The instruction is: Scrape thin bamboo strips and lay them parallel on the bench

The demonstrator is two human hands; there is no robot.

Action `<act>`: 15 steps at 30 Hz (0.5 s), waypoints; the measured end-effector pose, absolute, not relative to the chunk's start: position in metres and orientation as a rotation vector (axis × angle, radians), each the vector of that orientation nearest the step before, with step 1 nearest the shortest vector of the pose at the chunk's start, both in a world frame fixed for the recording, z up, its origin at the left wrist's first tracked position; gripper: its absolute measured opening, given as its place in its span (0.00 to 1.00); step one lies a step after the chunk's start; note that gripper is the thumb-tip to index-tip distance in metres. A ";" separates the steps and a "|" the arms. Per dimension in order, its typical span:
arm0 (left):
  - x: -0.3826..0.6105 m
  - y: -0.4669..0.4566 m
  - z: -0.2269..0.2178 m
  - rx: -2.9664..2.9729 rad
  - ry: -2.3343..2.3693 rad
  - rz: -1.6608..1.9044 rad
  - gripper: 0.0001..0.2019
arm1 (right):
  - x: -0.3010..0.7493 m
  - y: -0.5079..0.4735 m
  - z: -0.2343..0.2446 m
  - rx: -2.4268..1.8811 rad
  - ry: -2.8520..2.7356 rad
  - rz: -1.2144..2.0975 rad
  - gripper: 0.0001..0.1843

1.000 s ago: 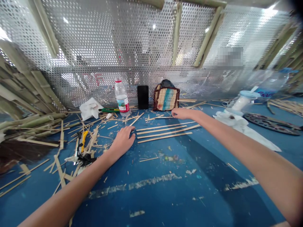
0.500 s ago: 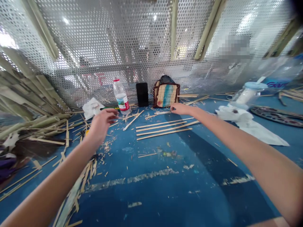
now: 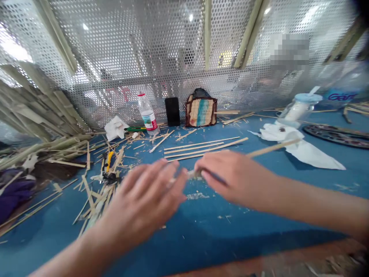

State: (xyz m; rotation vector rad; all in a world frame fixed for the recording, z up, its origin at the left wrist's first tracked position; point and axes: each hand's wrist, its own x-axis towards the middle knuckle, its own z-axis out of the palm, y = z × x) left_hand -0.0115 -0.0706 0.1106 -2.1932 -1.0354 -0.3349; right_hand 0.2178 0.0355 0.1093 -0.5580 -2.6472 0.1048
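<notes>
Two hands [image 3: 150,196] [image 3: 230,177] nearer, around one strip [image 3: 273,147]

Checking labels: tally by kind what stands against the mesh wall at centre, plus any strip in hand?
water bottle: 1
black phone: 1
woven panel: 1
bamboo strip held in the right hand: 1
Total: 4
</notes>
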 end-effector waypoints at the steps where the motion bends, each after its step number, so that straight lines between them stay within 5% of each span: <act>1: 0.001 -0.077 0.096 -2.206 -1.038 -0.274 0.21 | 0.216 0.023 0.098 -0.533 -2.699 0.213 0.08; 8: 0.016 -0.058 0.040 -2.263 -1.202 -0.146 0.04 | 0.202 0.028 0.034 -0.621 -2.597 0.786 0.05; 15: 0.007 -0.040 0.018 -2.383 -1.224 -0.155 0.10 | 0.200 0.029 0.014 -0.653 -2.575 0.728 0.06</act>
